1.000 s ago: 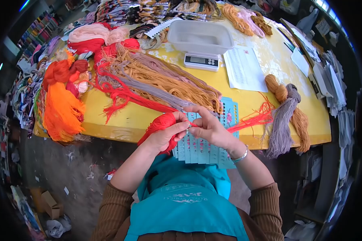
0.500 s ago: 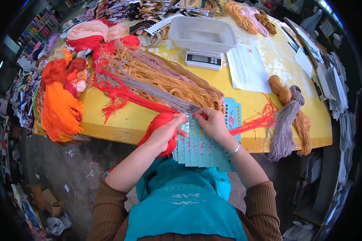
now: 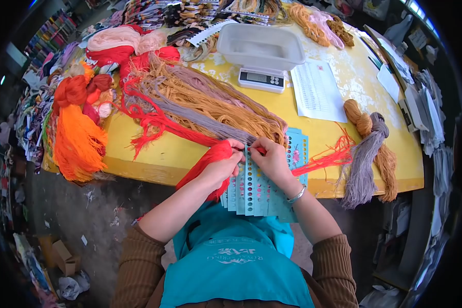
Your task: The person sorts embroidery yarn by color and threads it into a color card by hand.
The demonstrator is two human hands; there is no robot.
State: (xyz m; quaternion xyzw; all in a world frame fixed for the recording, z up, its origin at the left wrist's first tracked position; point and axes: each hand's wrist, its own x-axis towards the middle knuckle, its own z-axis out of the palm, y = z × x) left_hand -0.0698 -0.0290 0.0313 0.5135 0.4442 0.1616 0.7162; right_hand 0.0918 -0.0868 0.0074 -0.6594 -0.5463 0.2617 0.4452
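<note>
The left hand (image 3: pixel 222 167) has its fingers curled shut round a red skein (image 3: pixel 206 163), which drapes down from under the palm past the edge of the yellow bench (image 3: pixel 138 154). Just beside it, the right hand (image 3: pixel 273 160) pinches a red strand (image 3: pixel 262 151) between thumb and forefinger, fingers closed tight; the strand seems to run on under the hand and out as a red tassel (image 3: pixel 333 154) well to the far side of the wrist, though the join is hidden. Both sets of fingertips meet over a fan of blue punched cards (image 3: pixel 256 192), which lies beneath the fingers and overhangs the bench edge. Beyond the fingertips stretch long hanks of tan and grey thread (image 3: pixel 210 108). Farther off stand a scale (image 3: pixel 262 78) with a white tub (image 3: pixel 261 46), and a printed sheet (image 3: pixel 318 90) beside it.
</note>
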